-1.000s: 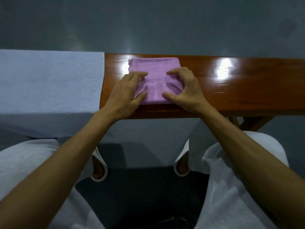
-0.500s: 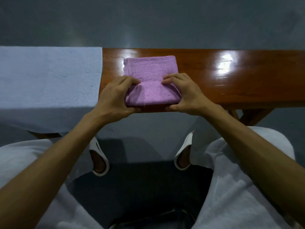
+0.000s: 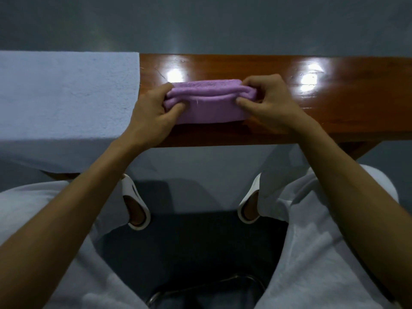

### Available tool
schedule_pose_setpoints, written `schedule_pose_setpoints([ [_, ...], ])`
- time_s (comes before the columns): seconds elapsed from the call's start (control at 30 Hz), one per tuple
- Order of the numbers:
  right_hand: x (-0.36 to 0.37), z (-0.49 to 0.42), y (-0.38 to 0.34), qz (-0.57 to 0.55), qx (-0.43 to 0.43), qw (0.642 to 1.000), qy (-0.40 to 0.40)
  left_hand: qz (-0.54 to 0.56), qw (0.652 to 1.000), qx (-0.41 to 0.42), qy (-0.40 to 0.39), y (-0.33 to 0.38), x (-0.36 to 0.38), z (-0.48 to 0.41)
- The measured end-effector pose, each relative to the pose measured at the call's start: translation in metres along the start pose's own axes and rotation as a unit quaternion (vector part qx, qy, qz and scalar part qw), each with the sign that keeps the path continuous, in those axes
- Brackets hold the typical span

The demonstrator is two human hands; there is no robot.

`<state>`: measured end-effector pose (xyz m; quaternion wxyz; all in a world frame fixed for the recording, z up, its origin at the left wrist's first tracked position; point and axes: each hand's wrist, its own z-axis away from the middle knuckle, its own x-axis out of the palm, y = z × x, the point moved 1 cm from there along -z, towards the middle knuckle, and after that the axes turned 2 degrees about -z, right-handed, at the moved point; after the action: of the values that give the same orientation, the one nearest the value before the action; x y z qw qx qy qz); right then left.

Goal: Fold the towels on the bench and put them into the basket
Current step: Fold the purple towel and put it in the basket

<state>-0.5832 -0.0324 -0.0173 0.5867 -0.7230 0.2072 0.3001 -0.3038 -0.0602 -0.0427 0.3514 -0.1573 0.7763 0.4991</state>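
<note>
— First entry?
— Folded purple terry towel [image 3: 209,103], doubled into a thick, long bundle. Lying on glossy red-brown wooden tabletop [image 3: 334,103], mid-frame, towards the near edge.
— Grips?
— Left hand [image 3: 149,114]: grip closed on the towel's left end, thumb on the near face, fingers curled into the fold. Right hand [image 3: 269,108]: grip closed likewise on the right end, thumb tip against the near layer, fingers curled over the top.
— Left of that?
— Large pale blue terry towel [image 3: 66,94], spread flat over the tabletop's left part, hanging over the near edge, just beside the left hand.
— Below?
— Left white slipper [image 3: 133,195] and right white slipper [image 3: 250,192] on grey floor [image 3: 200,186]. Curved metal rim [image 3: 200,288] at bottom edge, too dark to identify.
</note>
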Motion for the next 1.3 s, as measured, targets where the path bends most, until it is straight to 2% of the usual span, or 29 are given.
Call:
schedule_pose_setpoints([
  [0.13, 0.004, -0.015, 0.008, -0.082, 0.105, 0.991, 0.034, 0.027, 0.996, -0.076, 0.031, -0.005, 0.008, -0.015],
  [0.3, 0.024, -0.034, 0.024, -0.058, 0.205, 0.963, 0.167, 0.039, 0.966, -0.209, 0.146, -0.017, 0.025, -0.029],
  [0.4, 0.033, -0.039, 0.023, -0.007, 0.175, 0.962, 0.208, 0.036, 0.954, -0.242, 0.174, -0.014, 0.027, -0.033],
  [0.57, 0.036, -0.045, 0.019, 0.035, 0.177, 0.964, 0.193, 0.035, 0.951, -0.248, 0.181, -0.012, 0.026, -0.037],
  [0.7, 0.034, -0.050, 0.017, 0.039, 0.206, 0.954, 0.212, -0.039, 0.958, -0.205, 0.196, -0.009, 0.028, -0.032],
  [0.77, 0.033, -0.051, 0.015, 0.032, 0.225, 0.950, 0.212, -0.133, 0.956, -0.111, 0.239, -0.002, 0.028, -0.026],
  [0.83, 0.034, -0.053, 0.016, 0.021, 0.238, 0.947, 0.213, -0.205, 0.944, 0.024, 0.257, 0.009, 0.031, -0.022],
  [0.9, 0.034, -0.055, 0.018, 0.018, 0.241, 0.947, 0.210, -0.237, 0.941, 0.123, 0.206, 0.020, 0.037, -0.019],
  [0.93, 0.034, -0.055, 0.019, 0.021, 0.241, 0.947, 0.209, -0.247, 0.946, 0.137, 0.157, 0.022, 0.042, -0.017],
  [1.03, 0.038, -0.049, 0.013, 0.074, 0.218, 0.941, 0.249, -0.292, 0.952, 0.095, 0.002, 0.018, 0.056, -0.009],
  [1.1, 0.042, -0.041, 0.006, 0.159, 0.135, 0.919, 0.335, -0.312, 0.947, 0.072, -0.037, 0.012, 0.060, -0.010],
  [1.17, 0.049, -0.034, -0.004, 0.208, 0.029, 0.900, 0.381, -0.321, 0.944, 0.059, -0.048, 0.009, 0.062, -0.014],
  [1.23, 0.059, -0.029, -0.007, 0.216, -0.052, 0.912, 0.345, -0.316, 0.946, 0.050, -0.055, 0.007, 0.063, -0.018],
  [1.3, 0.070, -0.023, -0.003, 0.216, -0.042, 0.949, 0.224, -0.302, 0.950, 0.041, -0.063, 0.006, 0.063, -0.021],
])
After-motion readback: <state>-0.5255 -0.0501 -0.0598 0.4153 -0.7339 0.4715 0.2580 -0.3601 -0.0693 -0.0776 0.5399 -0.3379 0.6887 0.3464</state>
